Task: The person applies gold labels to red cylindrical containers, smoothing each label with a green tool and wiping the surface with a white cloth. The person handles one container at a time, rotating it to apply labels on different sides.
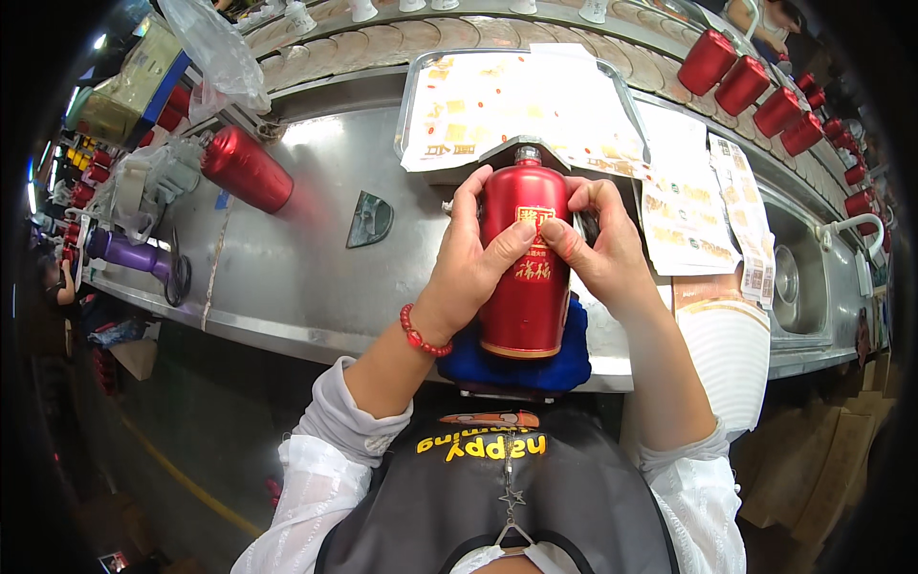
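A red bottle [526, 316] with gold-edged labels lies in front of me on a blue cloth [572, 349], its neck pointing away. My left hand [475, 244] is wrapped around its left side, and my right hand [604, 247] holds the right side. Both thumbs press on the square label [535, 228] on the upper body. Some fingers are hidden behind the bottle. Beyond the neck, a metal tray [406, 120] carries sticker sheets [492, 91] with gold print and small red pieces. A dark flat piece with one rounded edge [369, 220] lies left of my left hand.
Another red bottle [247, 170] lies farther left on the metal table [316, 268], near a purple handheld tool [129, 251]. More sticker sheets [681, 191] hang at the right, before a sink [798, 277]. Several red bottles [741, 84] stand along the conveyor [382, 40] behind.
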Demonstrator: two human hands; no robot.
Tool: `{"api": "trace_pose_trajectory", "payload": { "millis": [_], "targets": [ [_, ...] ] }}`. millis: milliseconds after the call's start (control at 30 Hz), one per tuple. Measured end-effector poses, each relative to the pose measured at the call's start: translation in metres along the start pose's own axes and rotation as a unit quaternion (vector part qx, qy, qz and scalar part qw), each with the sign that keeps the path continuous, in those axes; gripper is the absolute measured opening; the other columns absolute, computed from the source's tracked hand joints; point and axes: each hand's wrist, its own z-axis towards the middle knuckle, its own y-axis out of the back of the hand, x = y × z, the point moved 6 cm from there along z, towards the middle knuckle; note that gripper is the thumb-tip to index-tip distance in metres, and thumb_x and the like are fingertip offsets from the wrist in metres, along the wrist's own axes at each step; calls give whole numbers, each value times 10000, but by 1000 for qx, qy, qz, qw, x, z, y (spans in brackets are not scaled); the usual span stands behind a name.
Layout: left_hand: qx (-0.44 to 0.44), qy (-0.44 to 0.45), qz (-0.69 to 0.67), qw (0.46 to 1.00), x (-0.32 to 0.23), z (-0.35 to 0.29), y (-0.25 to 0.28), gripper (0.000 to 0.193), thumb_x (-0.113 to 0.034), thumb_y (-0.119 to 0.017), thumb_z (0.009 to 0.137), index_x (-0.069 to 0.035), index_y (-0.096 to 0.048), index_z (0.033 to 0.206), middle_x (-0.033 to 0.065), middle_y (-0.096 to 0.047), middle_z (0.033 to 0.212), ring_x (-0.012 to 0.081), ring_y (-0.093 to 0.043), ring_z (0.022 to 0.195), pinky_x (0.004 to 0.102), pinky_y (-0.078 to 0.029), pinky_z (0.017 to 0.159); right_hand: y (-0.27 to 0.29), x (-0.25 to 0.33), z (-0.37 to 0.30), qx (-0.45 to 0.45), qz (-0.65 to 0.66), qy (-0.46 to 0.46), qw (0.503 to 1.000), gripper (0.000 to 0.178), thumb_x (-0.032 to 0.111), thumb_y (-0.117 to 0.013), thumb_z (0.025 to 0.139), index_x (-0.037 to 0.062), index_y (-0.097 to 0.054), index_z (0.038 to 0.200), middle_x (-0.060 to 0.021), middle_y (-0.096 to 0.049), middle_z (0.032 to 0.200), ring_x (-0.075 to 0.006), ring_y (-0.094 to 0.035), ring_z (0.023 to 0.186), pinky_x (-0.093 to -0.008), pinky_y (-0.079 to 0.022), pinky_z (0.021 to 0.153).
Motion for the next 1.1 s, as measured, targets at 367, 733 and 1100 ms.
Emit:
{"api": "trace_pose_trajectory", "payload": {
  "millis": [367,733,1100],
  "targets": [
    [-12,-18,-10,1000,-1,-2,0,887,-338,-715,953,66,-187,1539,214,-460,1436,243,-504,1303,357,-437,1082,0,-2,-2,21,35,14,999,480,331,-800,872,13,-485,1046,-163,-597,1140,-223,-577,1074,-341,-465,961],
    [-23,-31,2,999,-1,-2,0,935,-361,-742,927,70,-188,1544,224,-469,1435,256,-504,1308,374,-426,1098,6,-5,0,13,27,42,999,415,239,-798,879,5,-520,1079,-156,-635,1109,-216,-629,989,-338,-511,899],
    [21,-9,-74,997,-4,-15,1,934,-469,-579,1021,56,-53,1587,231,-378,1530,262,-442,1381,361,-385,1128,4,81,30,51,-342,388,854,180,149,-720,842,111,-549,885,-90,-602,734,-294,-642,726,-394,-484,659]
  ]
}}
